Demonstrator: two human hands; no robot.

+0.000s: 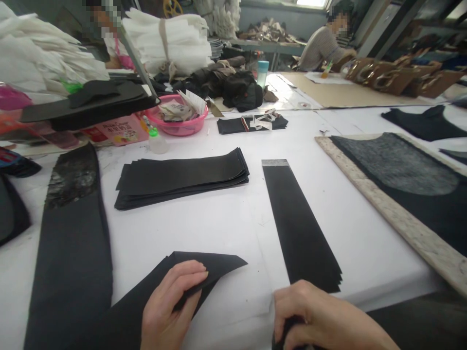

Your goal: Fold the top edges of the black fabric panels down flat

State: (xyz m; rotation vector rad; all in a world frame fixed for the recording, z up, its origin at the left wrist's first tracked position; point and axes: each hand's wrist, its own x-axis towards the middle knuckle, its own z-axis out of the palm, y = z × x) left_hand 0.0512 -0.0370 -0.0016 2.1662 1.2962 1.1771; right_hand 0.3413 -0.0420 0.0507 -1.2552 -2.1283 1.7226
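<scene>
I had the left hand half closed, fingers over and thumb under the black panel, at seven o'clock over the table; its long axis ran eight to two, its tip pointing towards three. At five, the right hand curled round a dark piece, near strips slanting eleven to five.

The stacked black strips look smooth and matt.
</scene>
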